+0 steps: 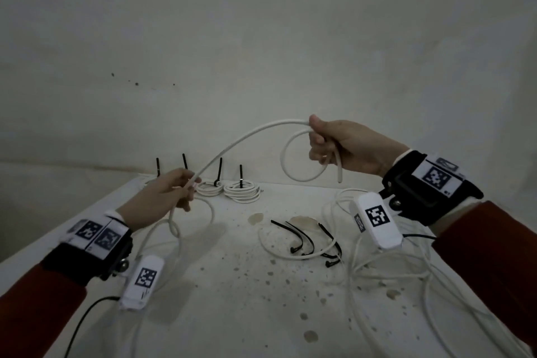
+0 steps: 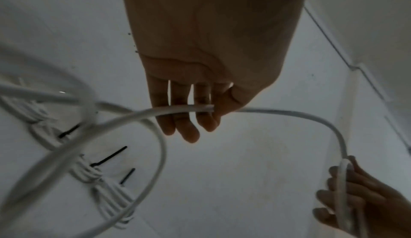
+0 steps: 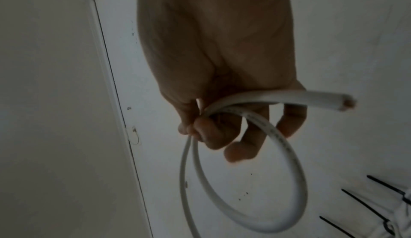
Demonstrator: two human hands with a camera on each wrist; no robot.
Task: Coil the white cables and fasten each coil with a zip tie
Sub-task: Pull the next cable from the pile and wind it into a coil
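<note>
White cable [image 1: 232,142] arcs in the air between our two hands: the right hand [image 1: 343,148] curls its fingers round one finished loop with the cut end poking out below, and the left hand [image 1: 162,195] pinches the cable further along. At the far edge of the worktop [image 1: 218,285] we count four tied coils [image 1: 241,190], each with a black tie tail upright. About four loose zip ties [image 1: 305,238] lie right of centre.

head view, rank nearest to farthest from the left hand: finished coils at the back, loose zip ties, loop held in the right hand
1. Finished coils, just beyond the left hand at the table's back edge.
2. Loose zip ties, mid-table, to its right.
3. Loop, raised in the right hand, far right.
</note>
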